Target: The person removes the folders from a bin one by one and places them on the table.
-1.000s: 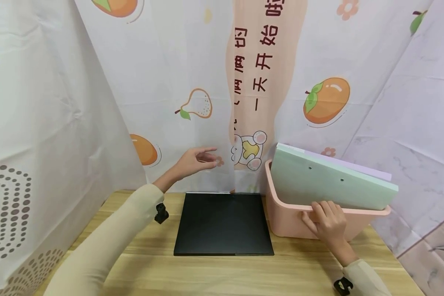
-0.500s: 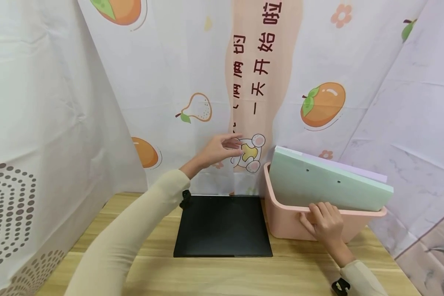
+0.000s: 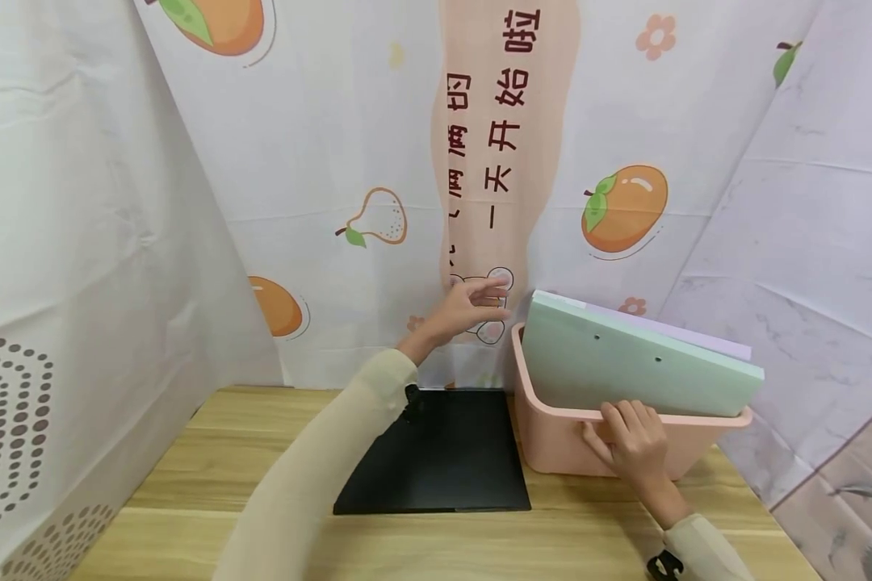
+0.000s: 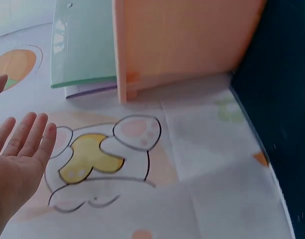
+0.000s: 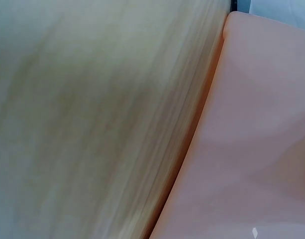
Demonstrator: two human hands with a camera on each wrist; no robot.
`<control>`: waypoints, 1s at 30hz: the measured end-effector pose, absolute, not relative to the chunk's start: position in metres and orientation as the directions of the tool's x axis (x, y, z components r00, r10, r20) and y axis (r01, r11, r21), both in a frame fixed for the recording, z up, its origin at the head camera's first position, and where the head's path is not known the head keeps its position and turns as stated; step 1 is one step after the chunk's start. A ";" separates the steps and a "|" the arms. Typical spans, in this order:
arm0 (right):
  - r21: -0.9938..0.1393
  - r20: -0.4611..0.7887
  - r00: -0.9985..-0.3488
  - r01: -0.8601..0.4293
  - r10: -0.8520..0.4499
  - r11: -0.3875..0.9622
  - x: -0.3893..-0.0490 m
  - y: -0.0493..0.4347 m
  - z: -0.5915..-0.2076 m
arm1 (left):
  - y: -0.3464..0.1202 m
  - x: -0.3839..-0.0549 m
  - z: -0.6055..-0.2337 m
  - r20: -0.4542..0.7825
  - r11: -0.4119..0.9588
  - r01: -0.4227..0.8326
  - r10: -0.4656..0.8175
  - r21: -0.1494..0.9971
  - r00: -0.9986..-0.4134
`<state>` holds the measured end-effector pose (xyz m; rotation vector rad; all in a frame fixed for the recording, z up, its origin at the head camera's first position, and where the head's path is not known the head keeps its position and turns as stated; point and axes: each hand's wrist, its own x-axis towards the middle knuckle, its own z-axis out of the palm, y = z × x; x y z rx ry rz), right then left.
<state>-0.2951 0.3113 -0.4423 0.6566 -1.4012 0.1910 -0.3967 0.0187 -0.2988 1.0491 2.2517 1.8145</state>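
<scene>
A pink bin (image 3: 567, 444) stands on the right of the table. Leaning inside it are a pale green folder (image 3: 625, 355) with two small rivets and, behind that, a lilac folder (image 3: 698, 337). My right hand (image 3: 635, 440) grips the bin's front rim, its fingers curled over the edge. In the air left of the folders is my left hand (image 3: 468, 308), holding nothing, with its fingers extended toward the green folder's upper corner. The left wrist view shows the same left hand (image 4: 23, 159) apart from the folders and bin. No hand shows in the right wrist view.
On the wooden table (image 3: 211, 468) a flat black panel (image 3: 443, 468) lies just left of the bin, partly under the left forearm. A printed white curtain (image 3: 334, 121) hangs close behind the table, and more curtain (image 3: 80, 282) covers the left side.
My left hand has moved rightward through the air, from above the black panel's left part to near the folders. The right hand keeps its grip on the rim.
</scene>
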 end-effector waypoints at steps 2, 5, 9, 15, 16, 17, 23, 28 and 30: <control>0.313 0.949 0.191 -0.494 -0.249 0.811 -0.296 0.311 -0.443 | 0.025 -0.400 -0.302 0.346 0.052 0.438 0.534 0.897 -0.771; 0.309 0.950 0.194 -0.493 -0.244 0.813 -0.297 0.311 -0.444 | 0.033 -0.405 -0.307 0.343 0.027 0.416 0.518 0.909 -0.783; 0.301 0.952 0.196 -0.496 -0.233 0.814 -0.297 0.311 -0.444 | 0.043 -0.412 -0.313 0.350 -0.014 0.392 0.483 0.920 -0.803; 0.299 0.953 0.196 -0.499 -0.230 0.813 -0.298 0.308 -0.442 | 0.057 -0.421 -0.324 0.345 -0.052 0.363 0.466 0.930 -0.815; 0.299 0.953 0.194 -0.499 -0.231 0.813 -0.297 0.308 -0.442 | 0.059 -0.422 -0.326 0.344 -0.062 0.358 0.468 0.932 -0.814; 0.299 0.954 0.190 -0.498 -0.234 0.814 -0.297 0.308 -0.442 | 0.061 -0.423 -0.327 0.342 -0.070 0.352 0.469 0.933 -0.814; 0.297 0.954 0.178 -0.497 -0.240 0.815 -0.297 0.307 -0.442 | 0.068 -0.426 -0.334 0.342 -0.098 0.336 0.460 0.937 -0.819; 0.293 0.956 0.173 -0.498 -0.237 0.816 -0.298 0.308 -0.443 | 0.071 -0.429 -0.336 0.332 -0.097 0.326 0.461 0.940 -0.823; 0.290 0.957 0.172 -0.498 -0.235 0.817 -0.298 0.308 -0.444 | 0.072 -0.430 -0.337 0.326 -0.088 0.324 0.466 0.942 -0.822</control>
